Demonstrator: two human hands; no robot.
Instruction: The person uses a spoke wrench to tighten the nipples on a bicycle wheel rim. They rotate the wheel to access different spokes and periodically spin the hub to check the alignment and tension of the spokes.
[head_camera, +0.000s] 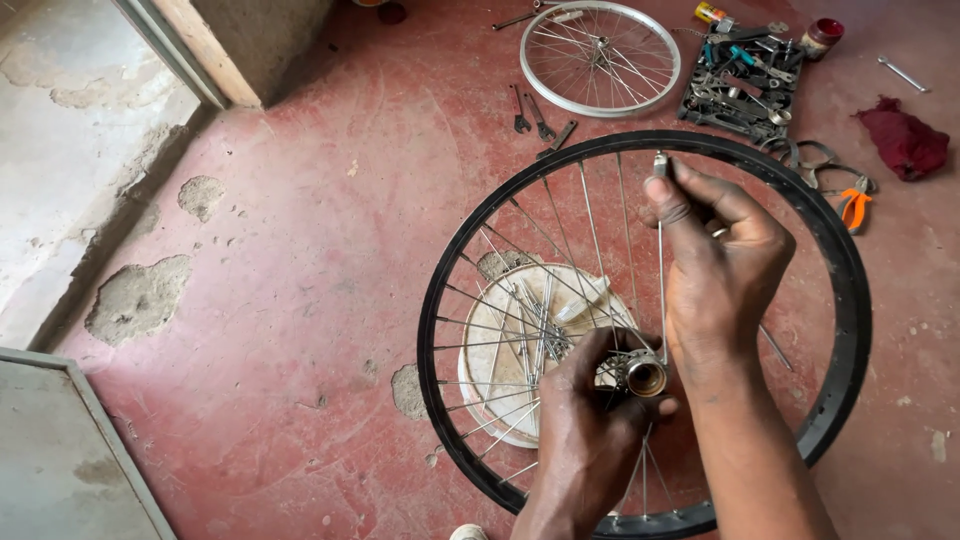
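up top, a yellow tube and red-lidded jar flank the tool tray.

Black rim: matt painted metal, laced with thin bright steel spokes to a shiny metal hub, dull brass-toned at its end. Silver rim: polished bare metal; spanners dull grey steel; pliers with glossy orange plastic grips; rag of soft dark red cloth. Floor: red-coated concrete, smooth but worn, chipped to rough grey patches.
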